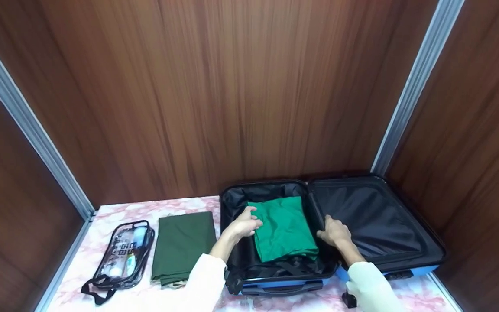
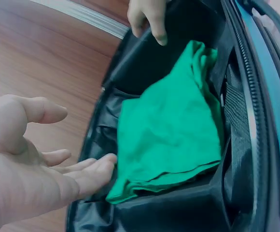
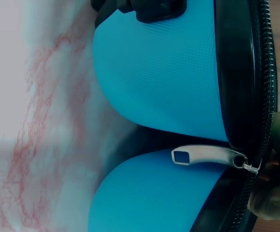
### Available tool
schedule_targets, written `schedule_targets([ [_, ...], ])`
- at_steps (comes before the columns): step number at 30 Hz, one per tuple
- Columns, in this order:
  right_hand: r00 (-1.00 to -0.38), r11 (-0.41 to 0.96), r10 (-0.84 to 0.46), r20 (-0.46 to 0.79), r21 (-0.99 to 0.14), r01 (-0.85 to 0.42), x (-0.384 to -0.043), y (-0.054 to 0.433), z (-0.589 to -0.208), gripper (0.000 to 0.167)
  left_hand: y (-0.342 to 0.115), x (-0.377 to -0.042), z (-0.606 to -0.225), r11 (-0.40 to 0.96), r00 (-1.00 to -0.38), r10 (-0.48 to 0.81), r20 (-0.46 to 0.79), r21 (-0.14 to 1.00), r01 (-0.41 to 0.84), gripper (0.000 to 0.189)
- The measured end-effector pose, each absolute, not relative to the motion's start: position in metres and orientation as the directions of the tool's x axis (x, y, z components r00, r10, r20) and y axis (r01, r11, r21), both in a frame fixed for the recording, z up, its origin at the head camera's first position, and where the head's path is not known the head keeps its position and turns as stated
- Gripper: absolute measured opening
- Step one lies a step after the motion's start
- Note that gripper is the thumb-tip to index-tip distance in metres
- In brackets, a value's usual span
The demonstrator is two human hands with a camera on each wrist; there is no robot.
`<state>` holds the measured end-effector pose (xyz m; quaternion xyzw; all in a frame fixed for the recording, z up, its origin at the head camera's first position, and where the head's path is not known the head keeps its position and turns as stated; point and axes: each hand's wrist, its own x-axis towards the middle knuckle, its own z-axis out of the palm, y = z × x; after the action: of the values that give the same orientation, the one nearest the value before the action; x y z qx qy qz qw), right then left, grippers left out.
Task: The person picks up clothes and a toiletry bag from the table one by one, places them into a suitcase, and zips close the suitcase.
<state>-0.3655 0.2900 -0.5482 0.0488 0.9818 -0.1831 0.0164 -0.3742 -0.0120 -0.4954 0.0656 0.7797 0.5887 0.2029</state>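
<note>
A folded green cloth (image 1: 282, 227) lies inside the left half of an open suitcase (image 1: 284, 281) with a black lining. Over the cloth's left edge hovers my left hand (image 1: 246, 224), its fingers extended; in the left wrist view this hand (image 2: 48, 159) has its thumb apart and holds nothing. My right hand (image 1: 335, 232) is by the middle edge where the two halves meet, fingers pointing down. Behind the zipper (image 3: 265, 72), the right wrist view shows only part of the right hand (image 3: 275, 174); whether it touches the edge is unclear.
The suitcase's other half (image 1: 371, 216) lies spread at the right, near the wall. Left of the case are a folded dark green garment (image 1: 184, 245) and a clear toiletry bag (image 1: 124, 251) with bottles. A wood-patterned wall (image 1: 232, 108) stands behind. A metal zipper pull (image 3: 207, 154) hangs loose.
</note>
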Motion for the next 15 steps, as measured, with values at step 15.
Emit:
schedule_targets([
  [15,-0.996,0.929,0.077,-0.039,-0.360,0.085,-0.367,0.293,-0.547,0.067,-0.061,-0.347,-0.468,0.111,-0.963,0.270,-0.002,0.993,0.029,0.053],
])
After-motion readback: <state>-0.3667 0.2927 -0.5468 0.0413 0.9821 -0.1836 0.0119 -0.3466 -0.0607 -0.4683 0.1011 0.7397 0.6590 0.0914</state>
